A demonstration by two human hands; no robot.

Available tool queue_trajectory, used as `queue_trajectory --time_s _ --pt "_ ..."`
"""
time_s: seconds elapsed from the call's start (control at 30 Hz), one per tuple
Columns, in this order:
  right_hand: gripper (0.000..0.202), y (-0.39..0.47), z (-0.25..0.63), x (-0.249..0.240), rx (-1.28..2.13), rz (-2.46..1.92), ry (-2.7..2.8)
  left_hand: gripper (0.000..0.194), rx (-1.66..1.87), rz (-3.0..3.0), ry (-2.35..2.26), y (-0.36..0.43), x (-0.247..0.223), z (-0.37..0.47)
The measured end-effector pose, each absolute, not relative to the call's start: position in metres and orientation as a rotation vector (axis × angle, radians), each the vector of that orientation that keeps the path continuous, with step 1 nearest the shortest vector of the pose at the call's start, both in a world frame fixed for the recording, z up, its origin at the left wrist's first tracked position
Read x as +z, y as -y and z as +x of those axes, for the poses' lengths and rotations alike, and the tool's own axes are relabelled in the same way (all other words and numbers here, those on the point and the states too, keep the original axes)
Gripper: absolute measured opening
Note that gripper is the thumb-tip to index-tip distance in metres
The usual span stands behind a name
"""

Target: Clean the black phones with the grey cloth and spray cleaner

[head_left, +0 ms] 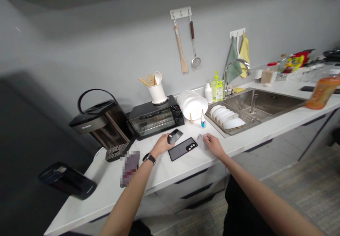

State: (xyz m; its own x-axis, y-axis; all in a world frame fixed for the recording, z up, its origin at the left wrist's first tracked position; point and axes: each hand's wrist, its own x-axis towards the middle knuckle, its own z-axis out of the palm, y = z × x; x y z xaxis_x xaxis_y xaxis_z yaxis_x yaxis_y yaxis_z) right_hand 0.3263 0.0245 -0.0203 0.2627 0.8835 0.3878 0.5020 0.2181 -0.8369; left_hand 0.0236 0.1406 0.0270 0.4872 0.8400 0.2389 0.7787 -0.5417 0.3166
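My left hand [162, 144], with a watch on the wrist, is closed on the near left end of a dark smartphone [175, 135], camera side up. Between my hands lies a black phone case [180, 150] with a camera cutout; whether a phone is inside, I cannot tell. My right hand [214, 145] pinches a thin, clear piece [201, 139] just above or on the counter; its kind is too faint to make out. Beyond that stands a small white bottle with a blue label [203, 122].
A toaster oven [156, 121] bears a white utensil holder [156, 93]. Plates [195, 107] stand in a rack beside the sink [276, 103], which holds bowls [231, 122]. Left are a water dispenser [106, 122] and a dark cylindrical container [67, 180]. An orange bottle [321, 92] stands far right.
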Motion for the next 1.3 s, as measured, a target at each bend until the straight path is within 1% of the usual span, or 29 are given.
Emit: queue_trajectory --time_s 0.17,0.27,0.33,0.43,0.5,0.6,0.67,0.73,0.83,0.9,1.0,1.07,1.2,1.3 --pt "0.056 -0.023 0.326 -0.021 0.413 -1.460 1.397 0.067 0.661 2.584 -1.457 -0.116 0.042 0.019" --pt "0.055 -0.023 0.324 -0.022 0.410 -1.470 1.399 0.070 0.723 2.623 -1.337 -0.085 0.046 0.022" --pt "0.053 -0.023 0.323 -0.023 0.410 -1.471 1.409 0.070 0.683 2.635 -1.251 -0.064 0.044 0.028" --pt "0.050 -0.022 0.321 -0.023 0.403 -1.476 1.442 0.073 0.609 2.717 -1.254 -0.043 0.038 0.039" --pt "0.048 -0.022 0.320 -0.023 0.390 -1.482 1.465 0.067 0.568 2.739 -1.290 -0.037 0.033 0.044" --pt "0.044 -0.022 0.319 -0.024 0.368 -1.496 1.496 0.052 0.557 2.721 -1.276 -0.036 0.026 0.046" --pt "0.043 -0.022 0.318 -0.024 0.359 -1.508 1.515 0.049 0.610 2.680 -1.247 -0.036 0.021 0.043" --pt "0.042 -0.021 0.318 -0.025 0.356 -1.517 1.531 0.056 0.686 2.604 -1.251 -0.032 0.015 0.036" --pt "0.045 -0.020 0.320 -0.027 0.342 -1.528 1.541 0.077 0.766 2.438 -1.374 -0.019 0.003 0.022" --pt "0.048 -0.021 0.321 -0.028 0.311 -1.551 1.529 0.085 0.790 2.324 -1.479 -0.009 -0.005 0.015" --pt "0.052 -0.028 0.319 -0.025 0.233 -1.581 1.461 0.085 0.847 2.236 -1.522 0.001 -0.013 0.011" --pt "0.052 -0.034 0.310 -0.020 0.156 -1.554 1.456 0.087 0.879 2.205 -1.523 0.004 -0.015 0.012" --pt "0.038 -0.040 0.282 -0.012 0.040 -1.492 1.753 0.092 0.910 2.162 -1.516 0.006 -0.011 0.015" --pt "0.041 -0.039 0.259 -0.017 -0.003 -1.519 1.942 0.096 0.889 2.140 -1.501 0.008 -0.007 0.017"
